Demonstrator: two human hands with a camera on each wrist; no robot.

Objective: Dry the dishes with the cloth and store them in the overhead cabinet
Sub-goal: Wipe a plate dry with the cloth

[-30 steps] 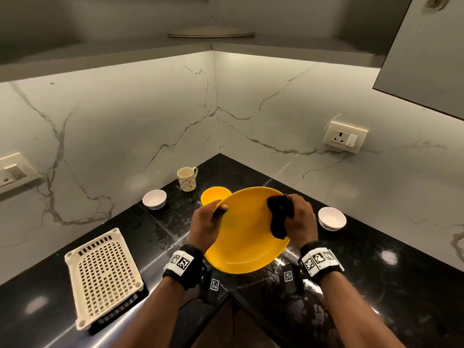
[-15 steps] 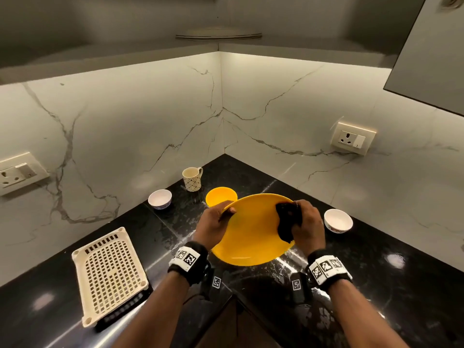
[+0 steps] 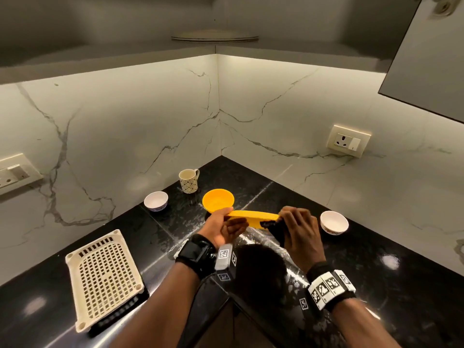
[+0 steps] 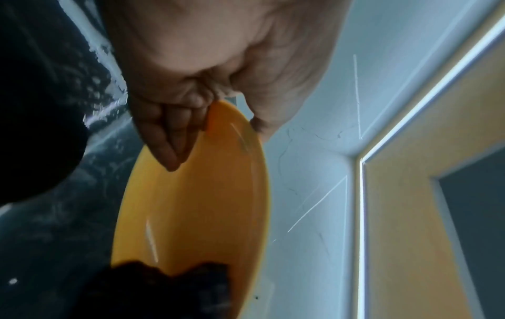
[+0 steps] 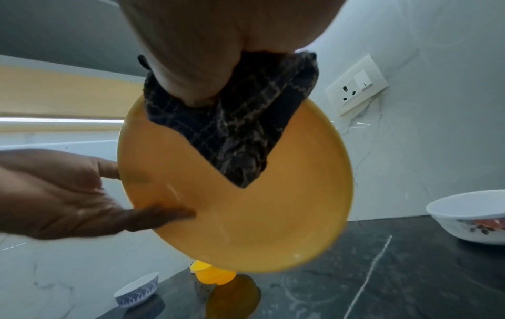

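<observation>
Head view: yellow plate (image 3: pixel 253 217) was held nearly flat above the black surface (image 3: pixel 376 259).
Left hand (image 3: pixel 221 228): pinched plate's left rim.
Right hand (image 3: pixel 300 231): clamped dark cloth (image 5: pixel 235 129) on the right rim.

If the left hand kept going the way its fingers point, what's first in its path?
Probably the right hand with the dark cloth: the left hand points right along the underside of the yellow plate it holds. Depth is unclear.

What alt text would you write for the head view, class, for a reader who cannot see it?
Two hands hold a yellow plate nearly flat above a black counter, the right hand pressing a dark cloth to it. Behind stand a yellow bowl and mug.
</observation>
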